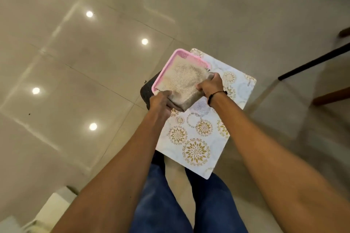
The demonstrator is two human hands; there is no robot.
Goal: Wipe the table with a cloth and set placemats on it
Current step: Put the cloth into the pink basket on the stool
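Both hands, left [161, 101] and right [209, 85], grip the folded cloth [182, 81]; placemat [197, 138] partly hidden beneath.

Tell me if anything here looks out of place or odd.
Small dark specks dot the glossy floor at left. The placemats sit on a dark stool, not a table, overhanging its edges. Both the left hand and the right hand grip the folded cloth over the pink tray.

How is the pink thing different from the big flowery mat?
The pink plastic tray is plain with a raised, perforated rim; the white rectangular placemat with gold flower circles is flat and patterned. The tray looks smaller than the placemat. The tray has a beige woven cloth in it, gripped by both hands; the placemat sticks out beneath. Both have rounded corners.
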